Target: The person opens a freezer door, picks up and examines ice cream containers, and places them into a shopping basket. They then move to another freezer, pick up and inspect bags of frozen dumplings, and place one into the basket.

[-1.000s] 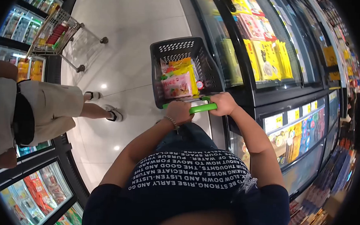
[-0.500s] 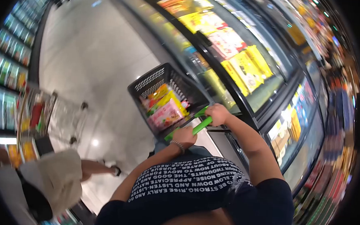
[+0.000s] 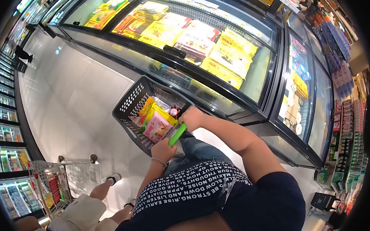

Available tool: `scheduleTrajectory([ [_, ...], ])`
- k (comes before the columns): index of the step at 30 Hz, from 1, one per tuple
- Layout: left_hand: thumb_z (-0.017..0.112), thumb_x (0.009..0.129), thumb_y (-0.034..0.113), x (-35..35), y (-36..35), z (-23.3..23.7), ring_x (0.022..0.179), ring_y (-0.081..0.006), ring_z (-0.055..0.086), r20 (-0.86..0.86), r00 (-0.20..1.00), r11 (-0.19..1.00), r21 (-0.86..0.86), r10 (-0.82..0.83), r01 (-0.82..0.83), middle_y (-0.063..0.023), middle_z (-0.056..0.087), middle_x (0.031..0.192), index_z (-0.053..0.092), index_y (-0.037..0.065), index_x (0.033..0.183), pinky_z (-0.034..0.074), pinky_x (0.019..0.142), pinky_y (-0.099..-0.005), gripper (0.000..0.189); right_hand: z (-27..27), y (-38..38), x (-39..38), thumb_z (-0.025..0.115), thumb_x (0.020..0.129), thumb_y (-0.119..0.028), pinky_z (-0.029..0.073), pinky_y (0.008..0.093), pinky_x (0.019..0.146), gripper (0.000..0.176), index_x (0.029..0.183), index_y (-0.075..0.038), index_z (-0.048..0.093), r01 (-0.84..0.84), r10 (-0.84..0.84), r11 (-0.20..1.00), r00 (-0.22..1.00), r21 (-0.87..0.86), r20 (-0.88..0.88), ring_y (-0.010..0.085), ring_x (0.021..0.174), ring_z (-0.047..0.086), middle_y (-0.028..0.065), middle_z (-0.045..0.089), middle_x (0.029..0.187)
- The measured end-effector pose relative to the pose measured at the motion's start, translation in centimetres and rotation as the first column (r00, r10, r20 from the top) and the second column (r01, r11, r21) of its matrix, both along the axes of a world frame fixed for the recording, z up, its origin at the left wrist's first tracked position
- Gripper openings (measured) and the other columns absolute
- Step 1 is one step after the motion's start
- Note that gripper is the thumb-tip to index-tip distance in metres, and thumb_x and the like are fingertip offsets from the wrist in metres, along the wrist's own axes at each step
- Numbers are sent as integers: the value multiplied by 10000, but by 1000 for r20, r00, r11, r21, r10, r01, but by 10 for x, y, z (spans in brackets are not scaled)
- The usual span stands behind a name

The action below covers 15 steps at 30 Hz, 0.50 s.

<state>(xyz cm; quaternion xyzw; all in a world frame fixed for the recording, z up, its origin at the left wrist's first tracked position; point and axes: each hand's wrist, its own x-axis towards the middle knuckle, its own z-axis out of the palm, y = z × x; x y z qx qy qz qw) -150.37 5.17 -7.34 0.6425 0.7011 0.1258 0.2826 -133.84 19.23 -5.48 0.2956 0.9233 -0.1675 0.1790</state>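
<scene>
A black perforated shopping basket, part of a trolley with a green handle, stands in front of me. My left hand, with a beaded bracelet at the wrist, is closed round the near-left end of the handle. At its other end my right hand grips the same bar. Inside the basket lie a pink food packet, yellow and orange packets and a small item with a red round label. Fingers on the handle's underside are hidden.
A glass-topped chest freezer with yellow and pink packages runs along the basket's far side. At lower left a wire shopping cart stands near a person in beige shorts. Lit drink fridges line the left; shelves stand right.
My view has swung round, so the freezer now lies across the top rather than down the right. Both hands keep hold of the trolley handle. The neighbouring person and cart appear lower in view.
</scene>
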Motion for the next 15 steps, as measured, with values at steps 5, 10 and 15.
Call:
scheduleTrajectory([
  [5, 597, 665, 347, -28, 18, 0, 565, -335, 573, -81, 997, 1000, -2, 16, -16, -133, 580, 607, 559, 91, 686, 456, 544, -438, 260, 16, 18, -30, 613, 564, -224, 479, 391, 637, 285, 840, -159, 637, 29, -26, 994, 999, -102, 35, 286, 709, 618, 101, 620, 706],
  [10, 617, 650, 373, -78, 27, 7, 521, -303, 568, -210, 978, 999, 32, 4, 3, -102, 562, 548, 548, 102, 609, 450, 520, -415, 282, 6, 27, -73, 550, 655, -188, 484, 408, 574, 330, 971, -100, 583, -145, 129, 962, 988, -233, -82, 306, 686, 622, 122, 625, 735],
  [15, 674, 588, 334, -148, 26, -7, 467, -237, 545, -288, 952, 960, 221, -104, 172, -39, 527, 495, 521, 140, 586, 406, 471, -370, 247, 1, 36, -123, 556, 687, -189, 456, 430, 737, 396, 1046, -38, 483, -230, 172, 861, 971, -454, -165, 345, 872, 574, 196, 583, 926],
])
